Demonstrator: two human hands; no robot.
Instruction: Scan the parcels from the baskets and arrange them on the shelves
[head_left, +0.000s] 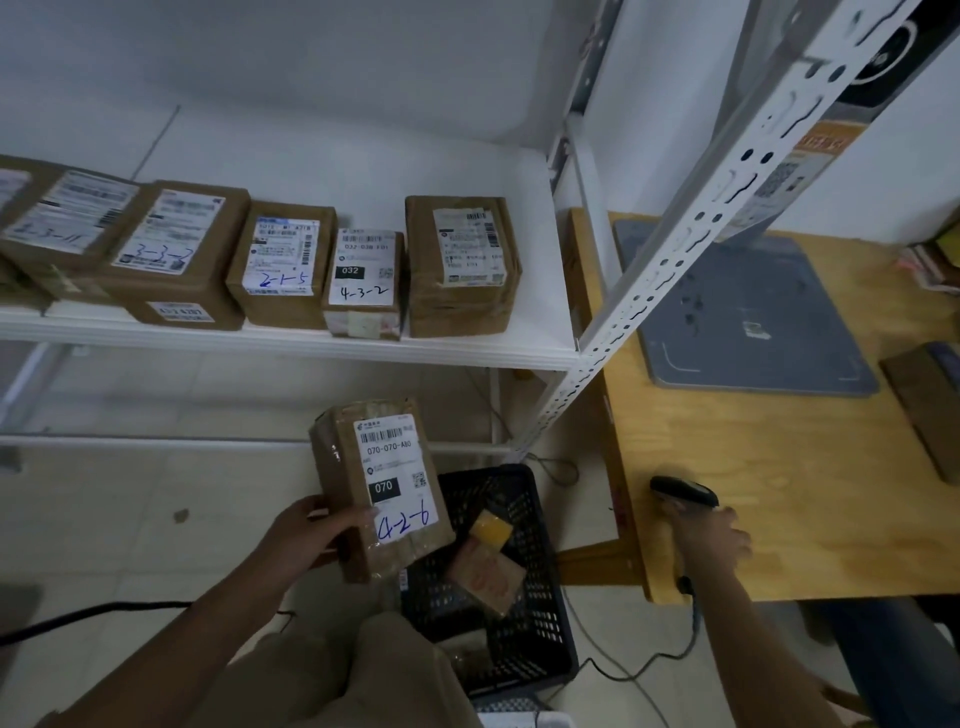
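Parcel in my left hand, scanner in my right.
My left hand (311, 535) grips the parcel marked 4-2-6 (382, 483) above the black basket (550, 597), below the shelf (467, 354); my right hand (711, 535) curls round the scanner (683, 491) at the wooden table (779, 493) edge.

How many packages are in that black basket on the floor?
2: a yellow packet near the middle, and a brown packet with red print just nearer the camera. The held parcel may hide others.
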